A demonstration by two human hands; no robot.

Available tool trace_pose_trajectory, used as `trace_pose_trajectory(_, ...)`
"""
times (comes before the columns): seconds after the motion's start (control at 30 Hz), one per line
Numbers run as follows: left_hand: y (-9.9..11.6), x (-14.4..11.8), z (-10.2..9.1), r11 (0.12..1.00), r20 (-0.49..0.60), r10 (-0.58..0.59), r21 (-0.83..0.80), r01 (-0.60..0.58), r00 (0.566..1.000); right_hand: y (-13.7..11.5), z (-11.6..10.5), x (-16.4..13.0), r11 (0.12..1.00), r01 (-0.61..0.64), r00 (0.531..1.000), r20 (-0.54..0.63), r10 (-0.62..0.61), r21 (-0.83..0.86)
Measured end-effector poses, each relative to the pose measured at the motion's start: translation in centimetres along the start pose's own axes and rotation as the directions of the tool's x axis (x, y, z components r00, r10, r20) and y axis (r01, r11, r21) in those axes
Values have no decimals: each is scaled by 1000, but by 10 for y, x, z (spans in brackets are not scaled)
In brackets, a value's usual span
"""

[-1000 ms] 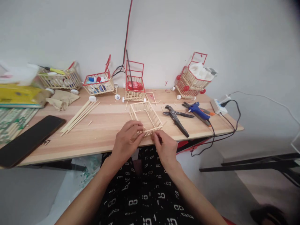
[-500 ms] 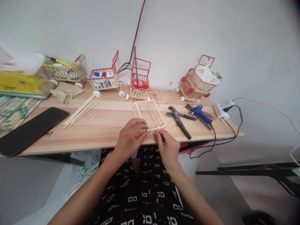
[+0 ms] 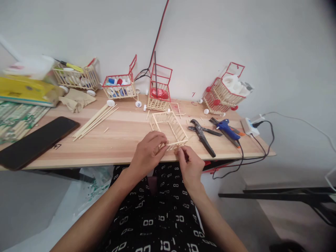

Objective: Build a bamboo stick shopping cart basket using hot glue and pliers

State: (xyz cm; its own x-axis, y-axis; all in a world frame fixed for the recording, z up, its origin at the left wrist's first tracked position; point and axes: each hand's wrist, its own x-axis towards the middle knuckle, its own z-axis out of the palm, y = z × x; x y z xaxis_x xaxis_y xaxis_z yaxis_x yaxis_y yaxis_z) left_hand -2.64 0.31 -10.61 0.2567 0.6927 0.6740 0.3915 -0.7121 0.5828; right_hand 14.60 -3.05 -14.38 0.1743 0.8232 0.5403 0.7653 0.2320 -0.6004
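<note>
A small open basket frame of pale wooden sticks (image 3: pixel 180 127) stands near the table's front edge. My left hand (image 3: pixel 147 151) is closed, its thumb and fingers pinched on the near left corner of this frame. My right hand (image 3: pixel 191 163) is closed too, thumb against forefinger, right at the frame's near side below the rail. Whatever lies between those right fingertips is too small and hidden to name. Behind the frame stands a finished-looking miniature cart (image 3: pixel 159 99) with red rails and white wheels.
Loose sticks (image 3: pixel 96 120) and a black phone (image 3: pixel 39 140) lie on the left. Pliers (image 3: pixel 202 136), a blue glue gun (image 3: pixel 228 130) and a white power strip (image 3: pixel 250 126) are on the right. More stick carts (image 3: pixel 119 87) line the wall, including a red-wheeled pair (image 3: pixel 223 94).
The view has shifted slightly, so the scene sits a little further right. Both hands keep about the same hold at the frame's near side.
</note>
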Motion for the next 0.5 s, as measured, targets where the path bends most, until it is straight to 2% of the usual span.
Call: trace_pose_trajectory(0.5, -1, 0, 3, 1000, 7, 13, -13, -13, 1000, -2, 2, 3, 995, 11, 1000, 29, -8, -103)
